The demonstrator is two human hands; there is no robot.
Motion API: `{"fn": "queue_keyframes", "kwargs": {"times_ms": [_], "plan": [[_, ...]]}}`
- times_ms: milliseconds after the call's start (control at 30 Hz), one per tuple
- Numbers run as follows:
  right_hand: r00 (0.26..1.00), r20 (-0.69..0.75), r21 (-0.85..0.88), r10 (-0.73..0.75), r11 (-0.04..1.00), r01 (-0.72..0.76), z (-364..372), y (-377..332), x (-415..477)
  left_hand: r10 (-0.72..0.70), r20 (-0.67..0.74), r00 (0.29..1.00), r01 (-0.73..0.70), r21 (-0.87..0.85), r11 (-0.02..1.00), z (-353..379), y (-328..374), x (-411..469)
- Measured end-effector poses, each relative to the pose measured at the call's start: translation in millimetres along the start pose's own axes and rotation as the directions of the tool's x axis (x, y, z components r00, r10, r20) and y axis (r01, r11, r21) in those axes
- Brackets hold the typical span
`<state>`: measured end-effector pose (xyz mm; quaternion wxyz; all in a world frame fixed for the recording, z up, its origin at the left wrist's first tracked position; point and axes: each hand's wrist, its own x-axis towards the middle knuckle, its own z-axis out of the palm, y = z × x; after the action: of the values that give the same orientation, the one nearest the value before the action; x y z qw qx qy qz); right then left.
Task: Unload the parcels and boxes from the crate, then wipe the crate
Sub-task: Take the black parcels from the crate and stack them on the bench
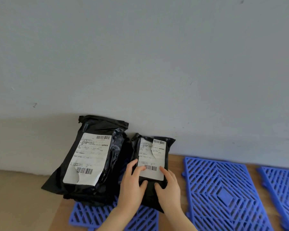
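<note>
— Where is our small black parcel (151, 165)?
— On the blue mat (93, 215), leaning on the wall (140, 55). Our left hand (132, 185) and right hand (168, 187) hold its near end, fingers spread flat.
— And the big parcel (90, 157)?
— Just left, touching it.

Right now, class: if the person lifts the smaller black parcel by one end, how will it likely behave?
The smaller black parcel would probably sag somewhat; its plastic wrap is creased and soft. The glossy film looks slippery, so both the left hand and right hand help. It seems unlikely to roll, lying flat.
</note>
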<state>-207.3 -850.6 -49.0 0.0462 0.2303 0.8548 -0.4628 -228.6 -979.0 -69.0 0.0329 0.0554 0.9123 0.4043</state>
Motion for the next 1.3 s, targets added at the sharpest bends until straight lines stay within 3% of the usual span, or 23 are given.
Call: {"fn": "queue_keyframes", "kwargs": {"times_ms": [300, 567, 800, 900, 1033, 1300], "plan": [[0.997, 0.071, -0.032, -0.031, 0.999, 0.033, -7, -6, 10, -0.053, -0.022, 0.998, 0.054, 0.051, 0.997, 1, 5, 10], [0.993, -0.030, 0.024, -0.117, 0.993, 0.117, -68, -20, -25, 0.041, -0.217, 0.975, 0.004, 0.207, 0.978, -18, 45, -23], [0.957, -0.120, 0.129, -0.263, 0.952, 0.278, -173, -8, -105, 0.154, -0.298, 0.942, -0.193, -0.108, 0.975, -22, 159, -93], [0.937, -0.173, 0.159, -0.304, 0.930, 0.331, -230, 22, -152, 0.191, -0.356, 0.915, -0.263, -0.166, 0.950, -2, 214, -141], [0.912, -0.265, 0.118, -0.313, 0.928, 0.353, -308, 80, -208, 0.250, -0.320, 0.914, -0.327, -0.215, 0.920, 47, 284, -209], [0.889, -0.428, 0.158, -0.163, 0.955, 0.251, -429, 178, -268, 0.358, -0.091, 0.929, -0.370, -0.224, 0.902, 148, 374, -288]]}}
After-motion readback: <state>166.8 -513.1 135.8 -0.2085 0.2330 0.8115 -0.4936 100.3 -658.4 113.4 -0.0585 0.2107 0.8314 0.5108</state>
